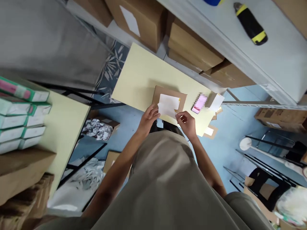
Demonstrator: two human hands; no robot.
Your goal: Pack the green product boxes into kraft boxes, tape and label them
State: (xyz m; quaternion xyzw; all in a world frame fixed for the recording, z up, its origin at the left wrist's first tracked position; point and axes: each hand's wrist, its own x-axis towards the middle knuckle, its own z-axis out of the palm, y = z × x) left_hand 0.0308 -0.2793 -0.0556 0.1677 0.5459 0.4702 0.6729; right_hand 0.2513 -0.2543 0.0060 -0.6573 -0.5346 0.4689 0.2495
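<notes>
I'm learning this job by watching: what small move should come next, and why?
Probably lift the white sheet slightly: the left hand is at one edge, the right hand pinches near a corner, and in this view the sheet overlaps the white label on the cardboard box.

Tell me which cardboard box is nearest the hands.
The small brown box on the yellow table, partly hidden behind the white sheet the right hand pinches; the other boxes all lie farther away.
</notes>
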